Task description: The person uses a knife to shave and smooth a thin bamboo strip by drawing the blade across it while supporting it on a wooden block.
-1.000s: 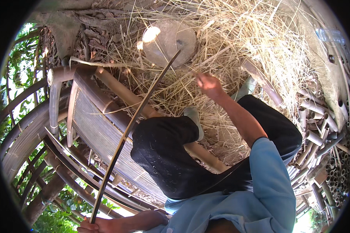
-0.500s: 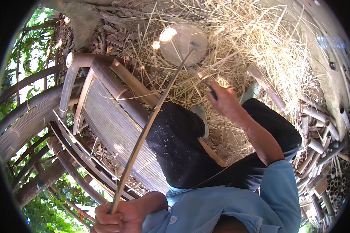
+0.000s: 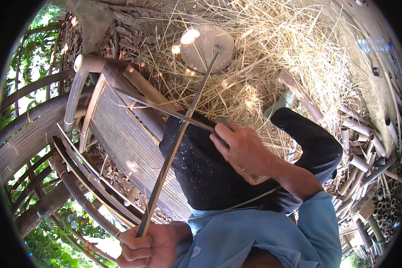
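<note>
Two bare hands work a long bamboo strip (image 3: 178,134) that runs diagonally from the lower centre of the frame up toward a round stone block (image 3: 207,44) near the top. The left hand (image 3: 147,243), at the lower edge, is clenched around the strip's near end. The right hand (image 3: 243,147), just right of centre, is closed around the handle of a long dark knife (image 3: 165,107) whose blade reaches up and left and crosses the strip, touching it about midway, above the person's dark-trousered knee (image 3: 201,169).

By its look the strip is light, thin and springy: it bows a little along its length, so it likely flexes readily and needs holding firmly at the end while the far tip rests against the block. Its cut edges are probably sharp and splintery, and the smooth skin side may be slick, so a full-fist grip near the end, as the left hand has now, seems the safe place to take it.

Dry straw-like shavings (image 3: 272,58) cover the ground in the upper half. A slatted bamboo bench (image 3: 120,134) fills the left of the frame, and cut bamboo tubes (image 3: 366,161) lie heaped at the right edge.
</note>
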### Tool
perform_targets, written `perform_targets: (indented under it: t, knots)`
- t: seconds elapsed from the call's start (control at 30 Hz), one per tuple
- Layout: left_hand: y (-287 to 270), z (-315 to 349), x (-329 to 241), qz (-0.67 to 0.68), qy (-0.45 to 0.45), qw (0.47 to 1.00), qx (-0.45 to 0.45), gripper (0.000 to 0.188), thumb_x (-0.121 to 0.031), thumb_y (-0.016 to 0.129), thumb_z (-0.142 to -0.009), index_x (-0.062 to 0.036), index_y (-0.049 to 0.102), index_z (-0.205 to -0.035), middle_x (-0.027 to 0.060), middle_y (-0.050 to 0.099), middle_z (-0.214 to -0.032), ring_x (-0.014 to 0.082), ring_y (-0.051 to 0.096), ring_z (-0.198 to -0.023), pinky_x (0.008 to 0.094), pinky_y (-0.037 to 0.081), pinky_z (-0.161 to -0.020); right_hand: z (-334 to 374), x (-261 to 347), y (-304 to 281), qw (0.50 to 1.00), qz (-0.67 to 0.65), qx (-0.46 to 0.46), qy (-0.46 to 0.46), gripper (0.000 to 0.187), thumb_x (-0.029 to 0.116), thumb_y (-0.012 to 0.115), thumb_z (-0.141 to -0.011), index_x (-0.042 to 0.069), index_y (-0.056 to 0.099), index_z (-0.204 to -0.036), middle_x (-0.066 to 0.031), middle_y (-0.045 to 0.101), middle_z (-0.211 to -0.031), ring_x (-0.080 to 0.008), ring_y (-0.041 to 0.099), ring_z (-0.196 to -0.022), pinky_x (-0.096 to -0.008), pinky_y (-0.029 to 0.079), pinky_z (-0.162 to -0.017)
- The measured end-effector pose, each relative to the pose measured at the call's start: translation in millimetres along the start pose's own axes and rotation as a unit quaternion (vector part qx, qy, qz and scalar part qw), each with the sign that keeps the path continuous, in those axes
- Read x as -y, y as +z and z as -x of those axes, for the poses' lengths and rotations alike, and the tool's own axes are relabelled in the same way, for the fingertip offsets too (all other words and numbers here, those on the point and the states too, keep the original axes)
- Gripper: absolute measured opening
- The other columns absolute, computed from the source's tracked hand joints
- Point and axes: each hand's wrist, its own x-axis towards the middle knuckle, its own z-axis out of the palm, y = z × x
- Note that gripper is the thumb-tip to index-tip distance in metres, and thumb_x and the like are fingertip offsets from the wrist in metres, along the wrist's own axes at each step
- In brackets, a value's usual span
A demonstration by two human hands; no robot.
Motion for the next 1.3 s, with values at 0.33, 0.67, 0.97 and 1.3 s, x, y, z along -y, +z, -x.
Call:
perform_targets:
  t: [0.33,0.67,0.97,1.3]
  knots:
    - [-2,-9,6,0.01,0.004,1.0,-0.012,0.044,-0.052,0.034,-0.109,-0.0164,0.041,-0.085,-0.0073,0.024,-0.06,0.0049,0.02,-0.043,0.023,0.015,-0.04,-2,-50,17,0.999,0.041,0.026,0.001,0.015,0.021,0.062,-0.098,0.01,0.054,-0.104,-0.0125,0.056,-0.075,-0.027,0.061,-0.055,-0.0388,0.048,-0.041]
    - [-16,-28,21,-0.095,0.096,0.984,-0.113,0.037,-0.043,0.043,-0.109,-0.0186,0.043,-0.081,-0.0095,0.023,-0.056,0.002,0.02,-0.037,0.0199,0.014,-0.033,-40,-211,90,0.994,0.001,0.01,0.111,0.017,0.015,0.063,-0.094,0.011,0.056,-0.11,-0.0171,0.06,-0.074,-0.0344,0.061,-0.062,-0.0446,0.051,-0.055]
    - [-38,-61,11,-0.112,0.039,0.993,0.02,0.041,-0.045,0.037,-0.11,-0.0195,0.045,-0.079,-0.0101,0.03,-0.058,0.0028,0.024,-0.041,0.0178,0.023,-0.041,-57,-307,134,0.975,-0.003,0.018,0.221,0.02,0.022,0.058,-0.097,0.011,0.052,-0.112,-0.0173,0.063,-0.071,-0.0367,0.063,-0.065,-0.0472,0.05,-0.06]
    - [-71,-121,12,0.043,-0.135,0.989,0.032,0.041,-0.041,0.04,-0.108,-0.0112,0.04,-0.081,-0.0011,0.028,-0.065,0.0131,0.027,-0.055,0.0278,0.026,-0.048,-66,-246,105,0.871,-0.293,0.025,0.392,0.032,0.036,0.065,-0.099,0.006,0.053,-0.096,-0.0099,0.056,-0.067,-0.0218,0.052,-0.046,-0.0365,0.04,-0.043]
